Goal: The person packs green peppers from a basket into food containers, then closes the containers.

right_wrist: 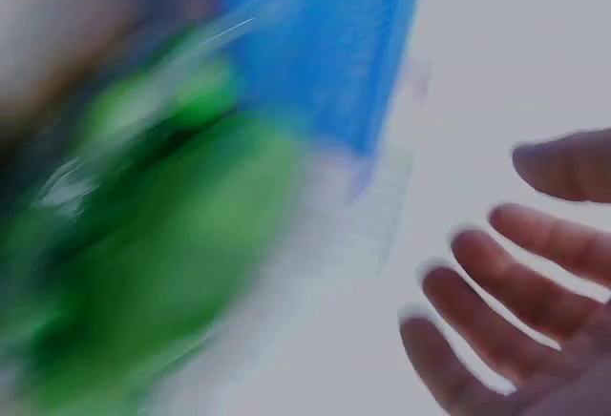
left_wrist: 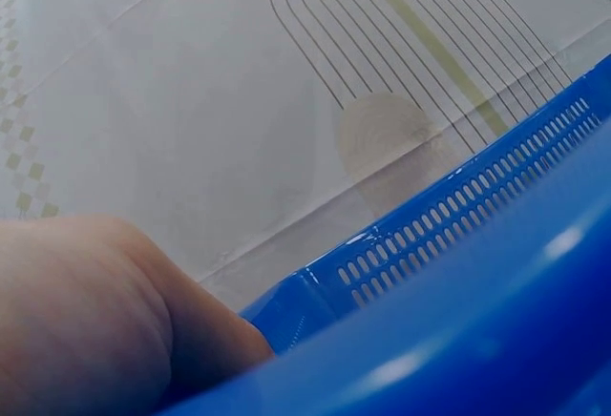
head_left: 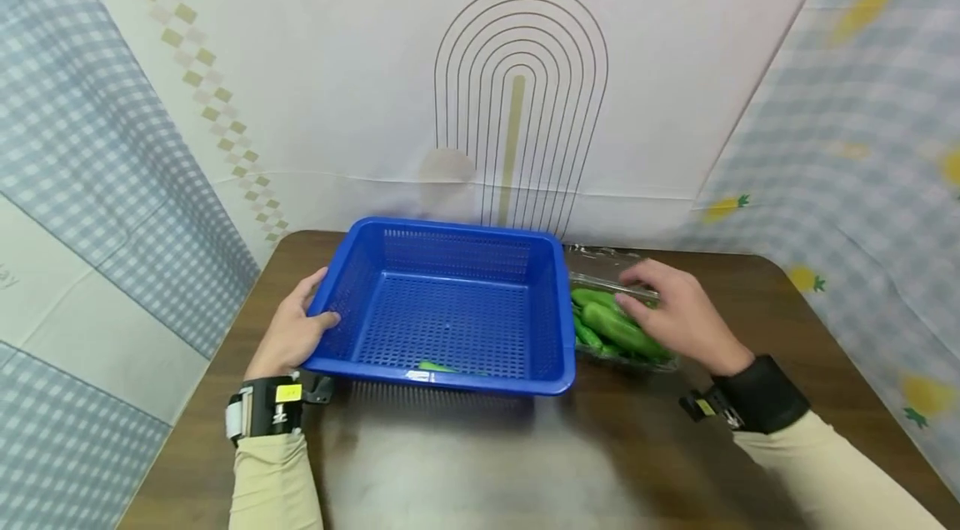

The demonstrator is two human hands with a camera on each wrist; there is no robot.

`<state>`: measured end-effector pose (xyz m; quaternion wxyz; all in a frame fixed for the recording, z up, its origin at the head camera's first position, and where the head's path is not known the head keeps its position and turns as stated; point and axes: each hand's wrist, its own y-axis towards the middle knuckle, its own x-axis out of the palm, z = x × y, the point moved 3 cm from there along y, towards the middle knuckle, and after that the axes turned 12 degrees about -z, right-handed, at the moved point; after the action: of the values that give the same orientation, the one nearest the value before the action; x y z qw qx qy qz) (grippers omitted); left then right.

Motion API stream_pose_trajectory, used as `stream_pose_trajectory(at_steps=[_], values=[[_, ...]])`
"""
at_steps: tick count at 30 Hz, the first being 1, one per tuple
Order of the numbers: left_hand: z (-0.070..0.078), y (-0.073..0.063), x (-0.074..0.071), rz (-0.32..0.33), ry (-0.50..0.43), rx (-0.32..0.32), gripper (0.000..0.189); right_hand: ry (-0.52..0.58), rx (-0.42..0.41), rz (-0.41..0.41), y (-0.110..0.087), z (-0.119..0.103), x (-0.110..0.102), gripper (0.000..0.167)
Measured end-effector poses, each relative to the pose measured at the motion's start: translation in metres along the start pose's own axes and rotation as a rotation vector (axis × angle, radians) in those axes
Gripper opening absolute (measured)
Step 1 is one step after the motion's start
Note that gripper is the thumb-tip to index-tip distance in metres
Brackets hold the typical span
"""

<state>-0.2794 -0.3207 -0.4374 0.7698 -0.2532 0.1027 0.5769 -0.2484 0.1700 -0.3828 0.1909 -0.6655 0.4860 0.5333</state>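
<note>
My left hand grips the left rim of a blue plastic basket, with the thumb over the inside edge. The basket tilts toward me, and a sliver of green shows behind its front rim. Just right of it lie several long green peppers in a clear plastic pack. Above the peppers my right hand hovers with nothing in it. In the right wrist view its fingers are spread and the peppers are blurred. The left wrist view shows my left thumb at the basket rim.
The brown wooden table reflects light near its front. A white patterned cloth hangs right behind it. Checked cloths enclose the left and right sides.
</note>
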Motion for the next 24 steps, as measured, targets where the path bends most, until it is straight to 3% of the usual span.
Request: stream_pose_trajectory(at_steps=[2, 4, 7, 10, 12, 17, 24], values=[[0.003, 0.003, 0.001, -0.002, -0.012, 0.008, 0.081, -0.015, -0.062, -0.12, 0.026, -0.026, -0.002, 0.022], [0.004, 0.003, 0.001, -0.003, -0.017, 0.01, 0.081, -0.04, -0.118, -0.336, 0.053, -0.054, 0.007, 0.029], [0.004, 0.003, 0.002, -0.007, -0.021, 0.007, 0.081, -0.119, -0.162, -0.711, 0.086, -0.091, 0.033, 0.042], [0.003, 0.002, 0.003, -0.001, -0.016, 0.006, 0.081, -0.207, -0.183, -0.929, 0.109, -0.117, 0.064, 0.04], [0.003, 0.003, 0.004, 0.005, -0.018, 0.011, 0.08, -0.255, -0.183, -0.985, 0.119, -0.128, 0.084, 0.033], [0.0, 0.004, 0.005, 0.017, -0.023, 0.017, 0.08, -0.292, -0.23, -1.026, 0.131, -0.146, 0.127, 0.005], [0.002, 0.004, 0.002, 0.02, -0.006, 0.023, 0.079, -0.285, -0.257, -0.993, 0.135, -0.154, 0.16, 0.04]])
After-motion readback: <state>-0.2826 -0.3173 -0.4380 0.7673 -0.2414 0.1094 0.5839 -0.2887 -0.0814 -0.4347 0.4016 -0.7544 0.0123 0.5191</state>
